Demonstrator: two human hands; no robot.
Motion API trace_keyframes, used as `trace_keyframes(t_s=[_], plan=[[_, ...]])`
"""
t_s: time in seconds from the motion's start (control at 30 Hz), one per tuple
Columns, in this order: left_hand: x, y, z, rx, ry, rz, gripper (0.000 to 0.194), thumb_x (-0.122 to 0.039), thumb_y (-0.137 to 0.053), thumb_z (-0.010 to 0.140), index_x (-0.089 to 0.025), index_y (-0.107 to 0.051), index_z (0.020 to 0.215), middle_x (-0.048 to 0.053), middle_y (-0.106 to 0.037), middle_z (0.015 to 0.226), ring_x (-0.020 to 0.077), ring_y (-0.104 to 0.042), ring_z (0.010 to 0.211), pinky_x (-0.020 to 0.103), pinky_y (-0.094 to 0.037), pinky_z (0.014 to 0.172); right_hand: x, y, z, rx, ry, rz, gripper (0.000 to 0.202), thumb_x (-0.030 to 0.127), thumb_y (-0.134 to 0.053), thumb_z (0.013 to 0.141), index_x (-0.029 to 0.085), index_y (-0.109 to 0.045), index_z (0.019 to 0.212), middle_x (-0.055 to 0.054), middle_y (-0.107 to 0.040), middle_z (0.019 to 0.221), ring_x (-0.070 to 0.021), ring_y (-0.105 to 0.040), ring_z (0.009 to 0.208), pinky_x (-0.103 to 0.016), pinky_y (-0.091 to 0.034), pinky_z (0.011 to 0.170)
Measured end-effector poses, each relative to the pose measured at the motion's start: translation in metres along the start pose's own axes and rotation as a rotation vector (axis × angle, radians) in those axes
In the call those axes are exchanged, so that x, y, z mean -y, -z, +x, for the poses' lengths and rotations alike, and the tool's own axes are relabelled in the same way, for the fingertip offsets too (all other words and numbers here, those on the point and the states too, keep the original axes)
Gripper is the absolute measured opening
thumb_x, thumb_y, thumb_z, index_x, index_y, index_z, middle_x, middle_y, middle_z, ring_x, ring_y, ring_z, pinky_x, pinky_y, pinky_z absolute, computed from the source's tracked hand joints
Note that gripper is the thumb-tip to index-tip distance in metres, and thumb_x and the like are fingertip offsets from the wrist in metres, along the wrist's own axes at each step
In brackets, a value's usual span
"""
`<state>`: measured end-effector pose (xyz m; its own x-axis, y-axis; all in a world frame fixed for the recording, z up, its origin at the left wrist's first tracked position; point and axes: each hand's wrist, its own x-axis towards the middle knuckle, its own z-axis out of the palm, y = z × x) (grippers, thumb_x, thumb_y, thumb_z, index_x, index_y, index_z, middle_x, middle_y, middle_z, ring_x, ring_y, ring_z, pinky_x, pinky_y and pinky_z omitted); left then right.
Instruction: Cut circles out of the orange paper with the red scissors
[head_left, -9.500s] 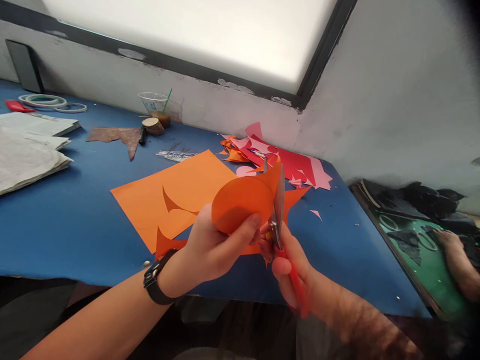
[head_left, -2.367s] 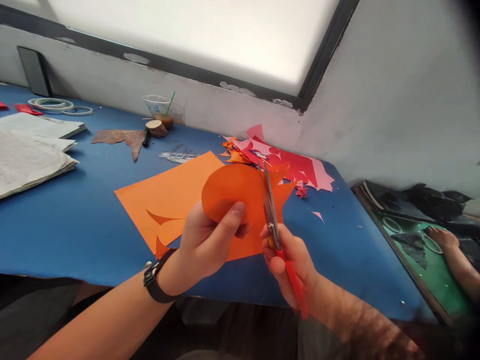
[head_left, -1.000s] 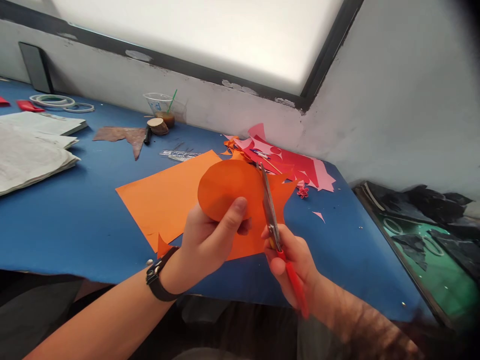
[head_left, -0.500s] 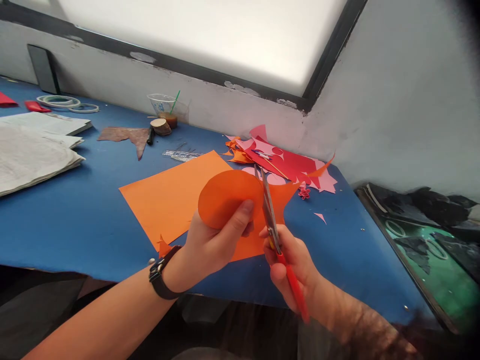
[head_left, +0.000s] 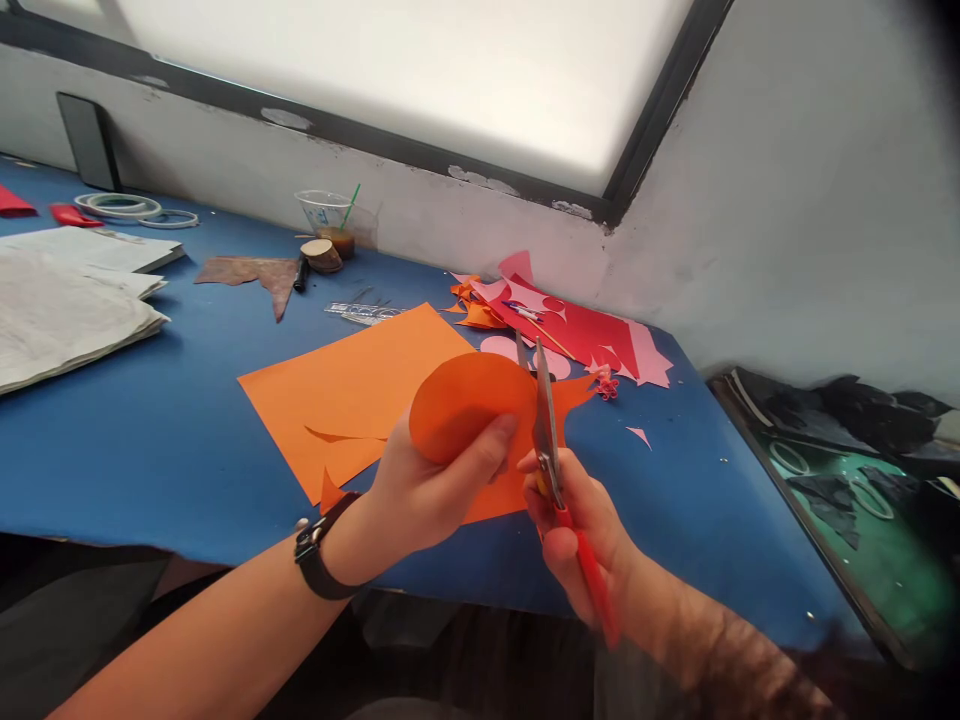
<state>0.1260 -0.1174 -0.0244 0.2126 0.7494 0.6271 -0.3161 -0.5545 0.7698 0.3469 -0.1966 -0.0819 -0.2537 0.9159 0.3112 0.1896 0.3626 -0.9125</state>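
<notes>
Between thumb and fingers, my left hand (head_left: 442,490) grips a rounded orange paper disc (head_left: 465,395). My right hand (head_left: 592,530) is closed around the red handles of a pair of scissors (head_left: 549,430). Their blades point away from me and stand a little apart at the disc's right edge. Behind the disc, an orange sheet (head_left: 352,380) lies on the blue table, with a thin curved orange strip (head_left: 341,436) over its near part. The fingers under the disc are mostly hidden.
At the back right, a pile of red and pink paper (head_left: 585,325) lies beside orange scraps (head_left: 480,310). A plastic cup (head_left: 330,220), a wood slice (head_left: 321,254) and a clear ruler (head_left: 364,312) are farther back. White sheets (head_left: 67,300) lie left; a phone (head_left: 88,140) leans on the wall.
The orange disc has shifted slightly right and down with my left hand. The scissor blades have parted more. A curled strip at the upper right is gone, and a thin strip now shows at left.
</notes>
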Motion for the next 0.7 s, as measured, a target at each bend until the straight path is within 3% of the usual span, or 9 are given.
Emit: trace_keyframes(t_s=[0.17, 0.3, 0.53, 0.7], plan=[[0.0008, 0.0021, 0.0005, 0.024, -0.01, 0.009, 0.044, -0.033, -0.081, 0.119, -0.021, -0.073, 0.076, -0.001, -0.068, 0.063, 0.0137, -0.064, 0.055, 0.021, -0.056, 0.053, -0.0056, -0.0002, -0.0002, -0.019, -0.012, -0.018, 0.073, 0.091, -0.085, 0.099, 0.033, -0.077, 0.143, 0.005, -0.053, 0.083, -0.0191, -0.049, 0.063, -0.035, -0.05, 0.061], [0.0013, 0.0044, -0.001, 0.012, -0.005, 0.014, 0.045, -0.03, -0.082, 0.118, -0.02, -0.073, 0.075, -0.001, -0.069, 0.062, 0.0133, -0.066, 0.054, 0.019, -0.056, 0.052, -0.0065, -0.0021, 0.0007, -0.053, 0.014, -0.044, 0.068, 0.089, -0.081, 0.105, 0.033, -0.079, 0.143, 0.005, -0.054, 0.084, -0.0185, -0.047, 0.065, -0.034, -0.049, 0.063], [0.002, 0.0042, -0.0014, 0.03, 0.006, 0.014, 0.046, -0.031, -0.081, 0.117, -0.021, -0.072, 0.074, -0.002, -0.07, 0.063, 0.0129, -0.067, 0.055, 0.018, -0.057, 0.053, -0.0073, -0.0041, 0.0036, -0.066, 0.019, 0.023, 0.068, 0.091, -0.085, 0.102, 0.032, -0.081, 0.137, 0.005, -0.055, 0.082, -0.0172, -0.045, 0.063, -0.032, -0.042, 0.059], [-0.0008, 0.0035, -0.0014, 0.044, 0.096, 0.029, 0.039, -0.02, -0.075, 0.114, -0.024, -0.073, 0.075, -0.002, -0.072, 0.067, 0.0158, -0.069, 0.06, 0.023, -0.058, 0.056, -0.0073, -0.0029, 0.0035, -0.057, -0.004, 0.038, 0.068, 0.092, -0.085, 0.101, 0.033, -0.081, 0.137, 0.005, -0.055, 0.082, -0.0175, -0.046, 0.061, -0.033, -0.041, 0.058]])
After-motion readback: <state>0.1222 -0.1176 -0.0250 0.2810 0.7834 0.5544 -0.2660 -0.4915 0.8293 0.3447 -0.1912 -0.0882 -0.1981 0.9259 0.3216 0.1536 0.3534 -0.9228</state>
